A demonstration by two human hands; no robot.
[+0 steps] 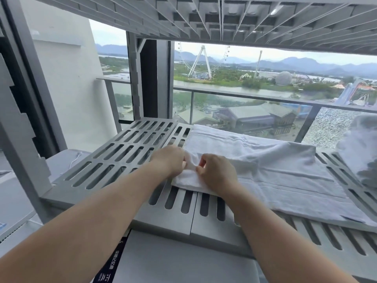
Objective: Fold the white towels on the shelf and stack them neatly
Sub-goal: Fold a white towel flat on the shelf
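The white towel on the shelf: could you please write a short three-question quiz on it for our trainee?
1. True or false: the left hand rests idle on the slatted shelf, clear of the white towel.
2. Which part of the white towel does the right hand pinch? A) its left end B) its right end C) its far edge
3. Fill in: the second towel, at the shelf's right end, is ____ (folded or crumpled).
Key: 1 false, both hands pinch it; 2 A; 3 crumpled.

Shelf (114,160) open leftward; towel heap (363,152) blocks right.
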